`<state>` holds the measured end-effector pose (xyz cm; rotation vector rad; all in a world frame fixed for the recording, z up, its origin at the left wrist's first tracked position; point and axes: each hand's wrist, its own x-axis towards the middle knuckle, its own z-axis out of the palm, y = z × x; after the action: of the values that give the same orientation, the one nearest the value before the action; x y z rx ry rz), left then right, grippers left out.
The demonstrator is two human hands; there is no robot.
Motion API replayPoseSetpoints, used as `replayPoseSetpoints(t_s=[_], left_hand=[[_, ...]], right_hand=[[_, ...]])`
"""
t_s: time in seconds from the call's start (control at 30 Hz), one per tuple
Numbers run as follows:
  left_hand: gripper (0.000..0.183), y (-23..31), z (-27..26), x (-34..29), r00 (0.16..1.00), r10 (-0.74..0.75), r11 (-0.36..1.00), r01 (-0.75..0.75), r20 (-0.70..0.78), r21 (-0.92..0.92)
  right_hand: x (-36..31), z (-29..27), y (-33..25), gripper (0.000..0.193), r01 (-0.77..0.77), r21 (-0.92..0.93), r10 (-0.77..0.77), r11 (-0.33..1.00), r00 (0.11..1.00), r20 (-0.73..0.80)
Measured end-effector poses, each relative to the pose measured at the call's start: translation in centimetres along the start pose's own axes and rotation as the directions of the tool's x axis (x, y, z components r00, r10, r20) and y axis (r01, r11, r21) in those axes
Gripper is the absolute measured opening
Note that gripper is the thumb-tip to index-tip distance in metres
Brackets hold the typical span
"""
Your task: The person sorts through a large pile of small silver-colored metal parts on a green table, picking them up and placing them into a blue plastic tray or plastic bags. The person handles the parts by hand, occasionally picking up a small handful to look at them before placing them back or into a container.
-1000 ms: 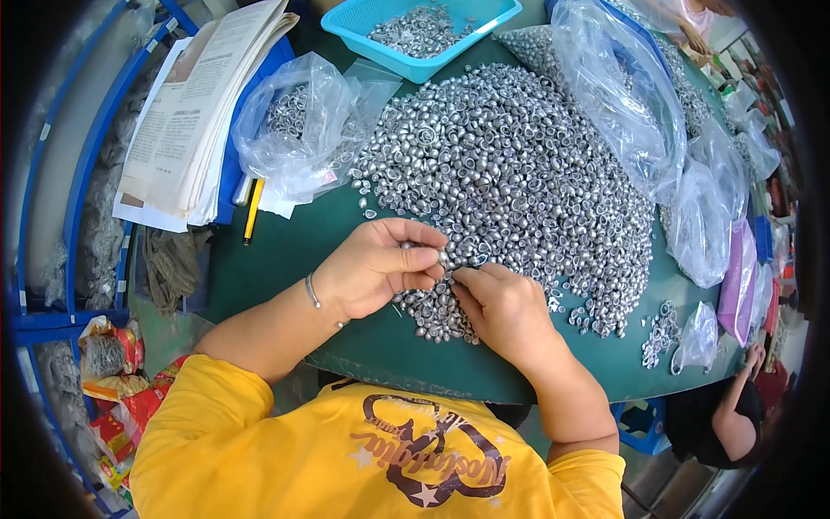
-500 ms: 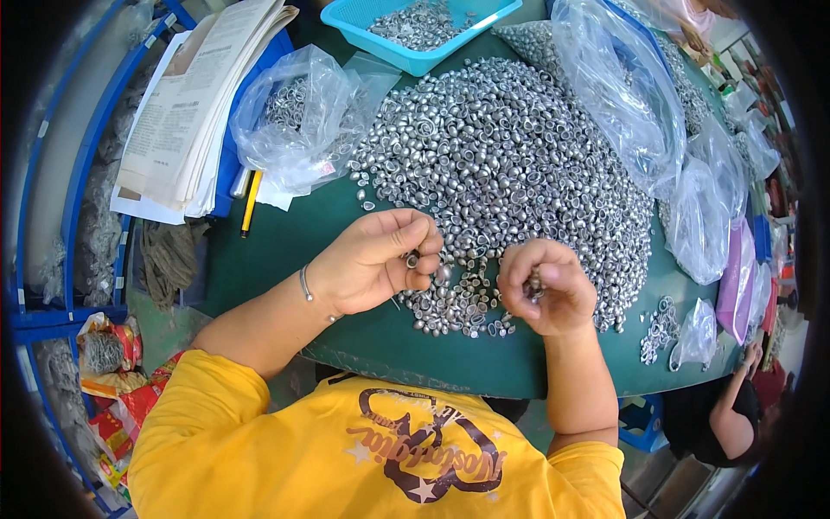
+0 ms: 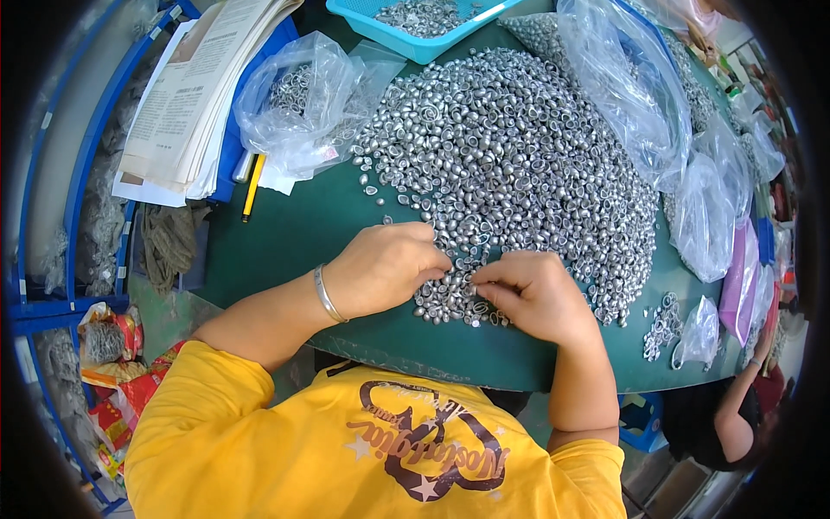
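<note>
A wide heap of small silver metal pieces (image 3: 519,156), some domed and some ring-like, spreads over the green table (image 3: 285,259). My left hand (image 3: 389,266) is at the heap's near left edge, palm down, its fingers curled together at the loose pieces. Whatever is between those fingertips is hidden. A metal bangle (image 3: 327,294) circles my left wrist. Across a small gap, my right hand (image 3: 536,294) reaches into the near part of the heap. Its thumb and forefinger pinch low among the pieces, and I cannot make out what is between them.
Behind the heap stands a turquoise basket (image 3: 424,50) of metal pieces. Clear plastic bags (image 3: 294,95) lie at the left and right. Newspapers (image 3: 194,95) and a yellow pen (image 3: 253,188) are on the left. A few rings (image 3: 663,324) lie at right, near another person's arm (image 3: 739,406).
Both hands have turned palm down and come down to the pieces. Before, they were raised, the left with a small dark rounded piece and the right with small metal pieces.
</note>
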<state>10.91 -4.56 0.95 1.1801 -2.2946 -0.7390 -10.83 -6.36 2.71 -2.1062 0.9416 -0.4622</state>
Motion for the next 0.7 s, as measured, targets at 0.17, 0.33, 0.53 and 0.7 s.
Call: replayPoseSetpoints(t_s=[0.17, 0.33, 0.53, 0.7], left_hand=[[0.008, -0.3, 0.4, 0.0, 0.998, 0.004, 0.998, -0.007, -0.060, -0.061], [0.007, -0.4, -0.4, 0.6, 0.939, -0.309, 0.638, 0.322, 0.151, -0.699], [0.009, -0.7, -0.8, 0.3, 0.858, -0.277, -0.066, 0.433, 0.433, -0.899], [0.012, -1.6, -0.5, 0.2, 0.878, -0.076, -0.292, 0.434, 0.473, -0.852]], right_hand=[[0.1, -0.5, 0.6, 0.012, -0.377, 0.473, 0.350, 0.796, 0.925, 0.149], [0.4, -0.4, 0.7, 0.013, -0.405, 0.597, 0.373, 0.693, 0.910, 0.184], [0.1, -0.5, 1.1, 0.012, -0.377, 0.790, 0.347, 0.483, 0.911, 0.223], [0.1, -0.2, 2.4, 0.008, -0.109, 0.993, 0.129, 0.033, 0.986, 0.104]])
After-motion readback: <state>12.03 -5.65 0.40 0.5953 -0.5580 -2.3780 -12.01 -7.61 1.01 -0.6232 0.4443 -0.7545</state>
